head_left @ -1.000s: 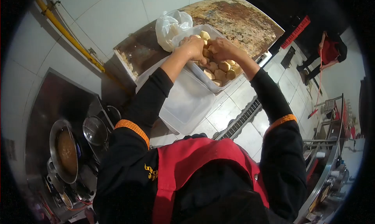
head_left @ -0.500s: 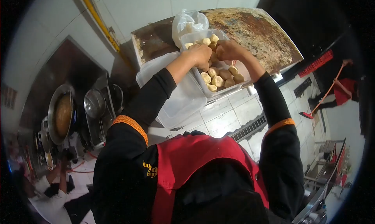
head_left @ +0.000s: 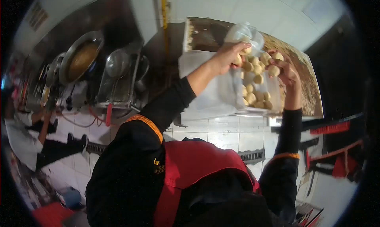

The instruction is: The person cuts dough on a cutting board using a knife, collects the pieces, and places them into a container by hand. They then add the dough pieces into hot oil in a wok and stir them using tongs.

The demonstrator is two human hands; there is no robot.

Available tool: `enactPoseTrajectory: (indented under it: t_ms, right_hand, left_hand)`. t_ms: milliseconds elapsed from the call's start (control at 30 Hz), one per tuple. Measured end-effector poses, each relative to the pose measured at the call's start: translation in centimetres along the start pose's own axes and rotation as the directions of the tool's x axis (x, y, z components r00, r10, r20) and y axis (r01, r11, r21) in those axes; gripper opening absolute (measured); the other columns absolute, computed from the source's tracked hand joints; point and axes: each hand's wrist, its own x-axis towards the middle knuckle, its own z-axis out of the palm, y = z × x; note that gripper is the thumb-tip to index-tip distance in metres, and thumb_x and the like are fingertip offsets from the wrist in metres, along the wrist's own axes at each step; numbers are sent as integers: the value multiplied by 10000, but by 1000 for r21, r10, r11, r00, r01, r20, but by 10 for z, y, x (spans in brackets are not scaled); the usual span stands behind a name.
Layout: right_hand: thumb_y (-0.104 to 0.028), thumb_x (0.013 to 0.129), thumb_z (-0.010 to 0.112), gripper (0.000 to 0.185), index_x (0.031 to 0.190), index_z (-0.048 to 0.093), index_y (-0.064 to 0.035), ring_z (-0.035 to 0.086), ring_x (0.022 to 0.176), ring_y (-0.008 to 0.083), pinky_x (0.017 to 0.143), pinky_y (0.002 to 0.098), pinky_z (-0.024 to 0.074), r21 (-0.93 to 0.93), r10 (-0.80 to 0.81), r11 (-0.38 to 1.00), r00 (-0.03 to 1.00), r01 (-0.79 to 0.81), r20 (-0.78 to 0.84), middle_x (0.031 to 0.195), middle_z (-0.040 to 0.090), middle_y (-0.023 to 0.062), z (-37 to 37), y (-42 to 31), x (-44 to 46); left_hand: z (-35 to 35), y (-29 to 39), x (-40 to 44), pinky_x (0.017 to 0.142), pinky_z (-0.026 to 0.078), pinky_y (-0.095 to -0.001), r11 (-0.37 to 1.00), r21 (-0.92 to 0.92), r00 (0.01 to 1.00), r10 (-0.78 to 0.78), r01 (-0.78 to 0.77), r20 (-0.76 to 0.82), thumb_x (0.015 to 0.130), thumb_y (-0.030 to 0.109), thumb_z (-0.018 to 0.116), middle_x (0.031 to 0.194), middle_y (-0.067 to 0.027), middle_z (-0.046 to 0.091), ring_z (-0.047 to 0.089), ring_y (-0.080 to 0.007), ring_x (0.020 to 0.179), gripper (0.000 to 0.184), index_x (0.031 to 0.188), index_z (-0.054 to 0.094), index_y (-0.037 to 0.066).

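Observation:
A clear plastic container (head_left: 278,93) stands on the worn board, holding several pale, rounded lumps that look like dough balls (head_left: 259,79). My left hand (head_left: 225,58) is closed around a couple of these balls above the container's left side. Over the right side, my right hand (head_left: 288,71) is curled with balls held among its fingers, one of them (head_left: 274,71) showing plainly. A second translucent plastic tub or lid (head_left: 206,96) lies just left of the container. Behind the container sits a white plastic bag (head_left: 246,32).
The stained board (head_left: 310,74) extends to the right. On the left, a large pan of brown food (head_left: 82,61) and a metal strainer (head_left: 117,63) rest on the stove. A co-worker (head_left: 24,138) stands at lower left. A yellow pipe (head_left: 164,9) runs up the wall.
My hands have come up from inside the container and moved apart, each now holding balls. The view has turned, so the container appears further right.

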Motion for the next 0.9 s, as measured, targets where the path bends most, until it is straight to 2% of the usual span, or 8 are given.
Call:
enactPoseTrajectory:
  t_ms: [33,100,233,567,700,800,867,900]
  right_hand:
    - [-37,685,575,319,986,474,-5,570,666,192,512,278,479,4,-9,1000,1000,9,30,820,525,83,16,-6,6]
    - [-32,673,573,331,985,470,0,559,705,195,542,265,482,-48,-42,998,996,46,82,855,515,97,56,-17,19]
    - [-19,680,563,335,997,463,19,537,760,184,623,255,483,-139,61,990,951,-19,303,923,495,109,142,-30,67]
    - [-100,677,625,299,945,519,-21,537,730,122,613,237,455,-425,67,845,724,324,687,825,550,54,427,36,228]
    - [-177,575,679,341,885,573,-78,570,717,165,629,267,458,-511,-10,610,651,606,759,795,591,78,548,103,314]
    - [-185,553,665,350,877,574,-88,575,722,214,645,308,459,-671,133,554,743,494,656,782,590,100,626,107,317]
    - [-140,572,617,308,869,571,-74,570,764,284,668,368,451,-452,-117,334,512,827,851,799,586,136,668,144,358]
    - [-140,572,617,308,869,571,-74,570,764,284,668,368,451,-442,-118,334,502,833,857,799,586,136,685,154,369]
  left_hand:
    - [-9,-3,-8,354,300,-228,1000,-3,999,24,-24,-41,749,372,545,589,-41,490,446,-115,436,281,798,514,97]
    - [-27,-8,-29,356,307,-243,936,-352,999,-35,25,-22,758,426,502,589,-64,502,437,-146,420,326,783,477,103]
    - [-79,12,-95,418,359,-296,848,-530,987,-66,-21,-146,781,412,442,602,-94,513,476,-208,482,309,813,473,107]
    - [-263,64,-329,632,467,-441,797,-399,787,149,-454,-598,752,230,429,917,-172,540,549,-274,698,327,1049,448,95]
    - [-316,58,-422,657,447,-456,829,-220,566,135,-515,-813,782,294,430,900,-134,530,536,-237,775,337,1070,427,120]
    - [-334,52,-477,640,440,-432,776,-228,478,105,-587,-872,819,416,382,884,-105,528,527,-220,772,362,1048,436,141]
    - [-353,32,-503,640,440,-431,728,-249,463,106,-639,-880,819,425,376,869,-105,532,528,-220,768,362,1038,439,144]
    - [-358,24,-513,641,440,-430,678,-275,459,104,-682,-882,819,434,369,854,-104,536,529,-221,763,362,1028,441,148]
